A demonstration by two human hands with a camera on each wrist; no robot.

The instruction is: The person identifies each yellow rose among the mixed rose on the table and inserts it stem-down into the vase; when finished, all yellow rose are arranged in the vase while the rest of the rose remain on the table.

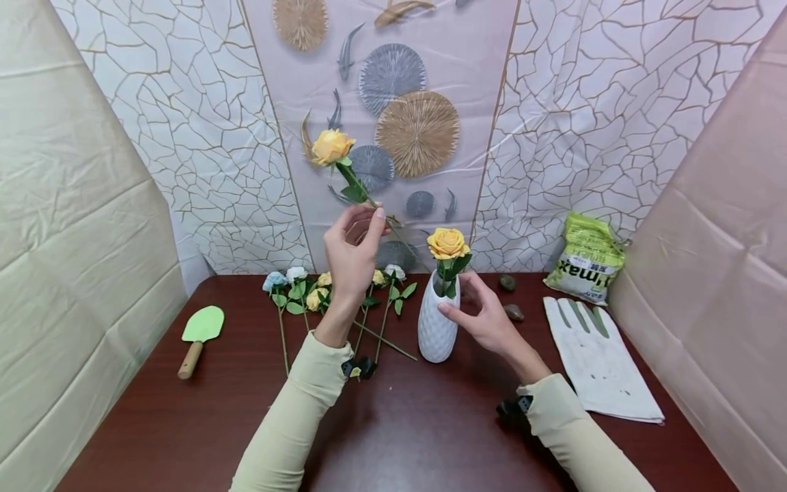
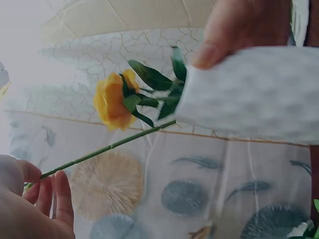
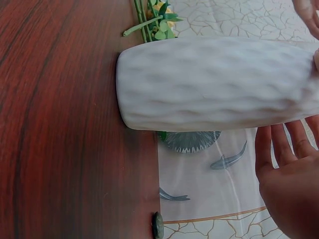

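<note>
Between thumb and fingers, my left hand (image 1: 352,256) pinches the green stem of a yellow rose (image 1: 332,147), raised with its bloom up and to the left. In the left wrist view, that stem (image 2: 112,146) slants so its bare end overlaps the mouth of the white vase (image 2: 249,94). My right hand (image 1: 482,316) grips the upper part of the vase (image 1: 437,335), thumb on the near side, fingers round the far right. The vase is slightly tilted, its base at the table in the right wrist view. Another yellow rose (image 1: 448,244) stands in it, leaves at the rim.
Several artificial flowers (image 1: 316,298) in blue, white and yellow lie behind the left forearm on the brown table (image 1: 418,437). A green trowel (image 1: 203,324) lies at left. At right are a white glove (image 1: 599,369), a green bag (image 1: 586,258) and two stones (image 1: 513,312).
</note>
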